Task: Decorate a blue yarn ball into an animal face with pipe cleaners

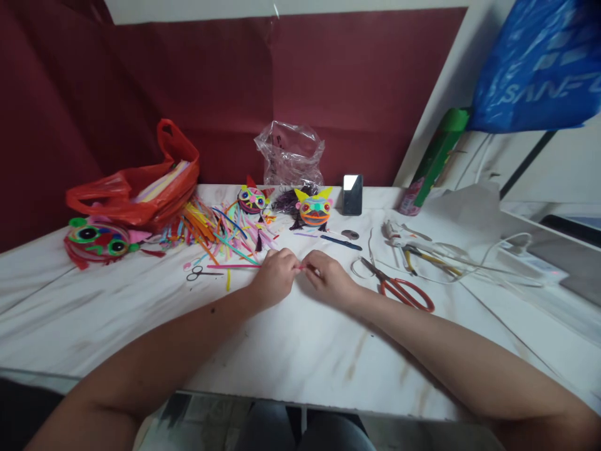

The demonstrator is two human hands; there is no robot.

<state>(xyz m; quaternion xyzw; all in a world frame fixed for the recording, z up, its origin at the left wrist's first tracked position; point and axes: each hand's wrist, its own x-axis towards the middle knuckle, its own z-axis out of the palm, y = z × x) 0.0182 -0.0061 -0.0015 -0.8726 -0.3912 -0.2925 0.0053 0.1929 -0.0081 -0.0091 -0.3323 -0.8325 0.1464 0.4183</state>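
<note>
My left hand (277,275) is closed round a pink pipe cleaner (232,266), whose long end sticks out to the left over the table. A short reddish-pink bit of it shows between the two hands. My right hand (328,275), fingers pinched, grips that end close beside the left. Left of my hands lie small scissors (200,273) and a short yellow strip (228,280). Beyond them spreads a pile of coloured pipe cleaners (220,232). To the right of my right hand rest large red-handled scissors (406,294).
Colourful animal-head figures stand behind: one yellow-horned (313,210), one red-horned (252,199), and a red one (96,241) at left. A red plastic bag (159,194), clear bag (293,153), phone (352,195), pliers (434,260), white cable (493,250) and green box (439,150) surround the work area.
</note>
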